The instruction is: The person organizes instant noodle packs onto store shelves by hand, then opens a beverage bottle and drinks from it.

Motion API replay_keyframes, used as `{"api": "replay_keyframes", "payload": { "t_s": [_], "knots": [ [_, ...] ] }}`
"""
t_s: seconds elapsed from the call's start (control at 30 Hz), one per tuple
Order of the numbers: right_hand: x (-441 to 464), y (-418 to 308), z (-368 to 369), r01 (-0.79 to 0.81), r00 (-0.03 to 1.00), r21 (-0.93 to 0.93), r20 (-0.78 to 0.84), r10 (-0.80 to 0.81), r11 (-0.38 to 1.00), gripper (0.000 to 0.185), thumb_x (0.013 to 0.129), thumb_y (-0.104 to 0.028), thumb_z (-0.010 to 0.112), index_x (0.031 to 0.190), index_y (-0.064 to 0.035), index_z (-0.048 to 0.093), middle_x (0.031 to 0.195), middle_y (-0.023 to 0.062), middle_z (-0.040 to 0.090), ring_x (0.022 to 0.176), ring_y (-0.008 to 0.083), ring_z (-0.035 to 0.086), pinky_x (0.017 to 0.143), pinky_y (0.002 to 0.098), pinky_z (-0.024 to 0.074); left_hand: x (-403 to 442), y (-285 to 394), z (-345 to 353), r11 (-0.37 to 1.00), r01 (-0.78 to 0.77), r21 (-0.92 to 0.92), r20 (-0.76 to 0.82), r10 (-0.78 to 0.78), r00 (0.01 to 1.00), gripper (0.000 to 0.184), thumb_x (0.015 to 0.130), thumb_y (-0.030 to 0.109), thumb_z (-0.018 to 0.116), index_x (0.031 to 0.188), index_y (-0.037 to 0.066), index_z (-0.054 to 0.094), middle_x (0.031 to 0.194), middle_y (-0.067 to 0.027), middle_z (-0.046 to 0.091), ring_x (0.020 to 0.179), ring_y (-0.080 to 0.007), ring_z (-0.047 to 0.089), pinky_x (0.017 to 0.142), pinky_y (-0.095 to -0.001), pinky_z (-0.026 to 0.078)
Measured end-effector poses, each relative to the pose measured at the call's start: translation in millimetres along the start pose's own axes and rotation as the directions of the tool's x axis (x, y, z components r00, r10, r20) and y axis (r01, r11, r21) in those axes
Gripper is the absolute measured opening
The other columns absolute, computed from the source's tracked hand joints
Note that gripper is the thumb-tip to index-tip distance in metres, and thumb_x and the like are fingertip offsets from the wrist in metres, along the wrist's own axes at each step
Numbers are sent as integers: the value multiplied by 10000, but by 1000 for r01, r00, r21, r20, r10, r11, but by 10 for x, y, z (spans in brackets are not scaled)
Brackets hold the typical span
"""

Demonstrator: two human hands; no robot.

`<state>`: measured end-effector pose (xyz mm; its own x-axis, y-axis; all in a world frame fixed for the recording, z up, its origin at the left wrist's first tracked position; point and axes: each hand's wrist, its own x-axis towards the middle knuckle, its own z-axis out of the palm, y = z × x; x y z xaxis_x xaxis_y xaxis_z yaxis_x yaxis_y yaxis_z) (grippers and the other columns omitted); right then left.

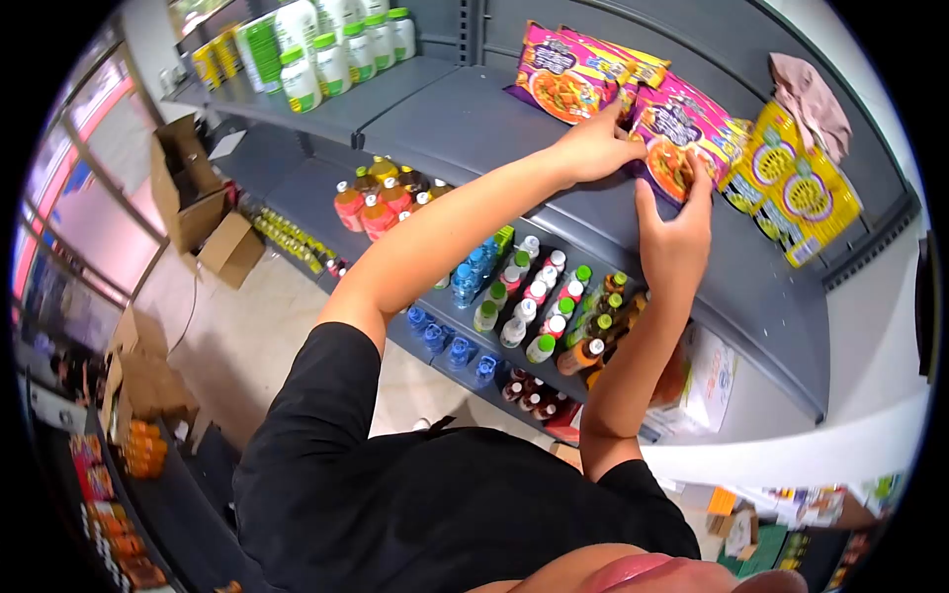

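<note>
On the top shelf (465, 109), both of my hands are at a shiny pink food packet (682, 119) printed with an orange dish. My left hand (596, 150) has its fingers curled at the packet's left edge. Thumb and fingers of my right hand (677, 227) pinch its lower right part. More packets of the same kind lie behind it, partly covered. A similar pink packet (563, 74) leans in the stack just left of my left hand. Yellow packages with round fruit pictures (806, 183) stand to the right, with a crumpled pinkish cloth (811, 104) above them.
White bottles with green caps (331, 64) fill the shelf's left end. Lower shelves hold drink bottles (529, 301) in rows, with blue-capped water jugs (458, 351) underneath. Opened cardboard boxes (229, 249) sit on the floor at left. A white carton (707, 381) is below right.
</note>
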<state>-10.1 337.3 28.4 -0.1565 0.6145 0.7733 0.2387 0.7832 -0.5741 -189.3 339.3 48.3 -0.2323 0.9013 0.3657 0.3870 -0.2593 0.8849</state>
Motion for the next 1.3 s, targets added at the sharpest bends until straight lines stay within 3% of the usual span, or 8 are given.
{"api": "replay_keyframes", "payload": {
  "t_s": [0.13,0.23,0.37,0.63,0.87,0.97,1.07,1.3],
  "knots": [
    [-14,-32,-108,8,1000,104,-24,-5,994,490,872,-197,766,1322,-55,636,1273,161,678,1195,334,628,1043,412,470,-159,28,-85,997,50,51,44,-52,998,777,868,253,810,1445,-135,465,912,-26,643,819,-96,580,721,-262,476],
    [-60,-23,-164,73,995,146,-70,-64,987,418,865,-82,751,1265,-20,651,1205,146,670,1131,278,660,1017,385,503,-429,66,-52,991,-123,56,-157,131,979,706,861,222,825,1410,-89,508,960,-36,646,895,-120,618,797,-279,517],
    [-148,-75,-141,17,999,431,-47,3,902,486,884,43,723,1344,31,565,1388,148,530,1136,262,646,972,337,537,-918,228,-128,929,-350,121,-329,371,869,712,863,212,838,1456,1,506,1297,-111,611,1076,-210,646,905,-354,548],
    [-1009,-1014,475,-12,931,633,290,-223,774,711,823,-6,787,1461,-22,473,1605,213,355,1305,313,556,1025,406,454,-2476,340,-1036,858,-436,272,-548,510,663,564,828,3,787,1369,32,630,1218,-110,693,1124,-181,657,985,-323,524],
    [-2173,-1856,1508,101,805,761,316,-502,641,682,811,-72,822,1408,-11,500,1593,260,373,1417,352,450,1129,454,404,-4526,-158,-1587,960,-263,-94,-894,34,447,595,949,-36,677,1497,-49,444,1411,-163,603,1285,-225,589,1089,-358,478],
    [-2877,-2147,1935,-411,607,757,643,-466,508,610,818,-43,813,1369,-5,554,1431,216,536,1292,308,570,1070,413,463,-5339,-530,-1636,985,-159,-67,-958,-20,285,588,980,82,695,1499,-40,447,1426,-144,599,1286,-220,590,1081,-365,469],
    [-3525,-2394,2338,-266,397,749,658,-640,606,572,877,51,717,1404,15,496,1276,143,625,1137,210,647,970,332,525,-6194,-760,-1626,987,-80,-137,-984,-127,122,601,983,144,710,1493,-44,453,1408,-130,606,1253,-194,595,1063,-356,478],
    [-4732,-2930,2953,-474,92,609,753,-651,636,575,856,39,736,1390,5,524,1234,145,662,1051,187,695,818,275,565,-7379,-1127,-1754,950,80,-302,-946,-288,-147,536,978,100,699,1454,-32,490,1345,-132,622,1095,-177,630,951,-338,535]
  ]
}}
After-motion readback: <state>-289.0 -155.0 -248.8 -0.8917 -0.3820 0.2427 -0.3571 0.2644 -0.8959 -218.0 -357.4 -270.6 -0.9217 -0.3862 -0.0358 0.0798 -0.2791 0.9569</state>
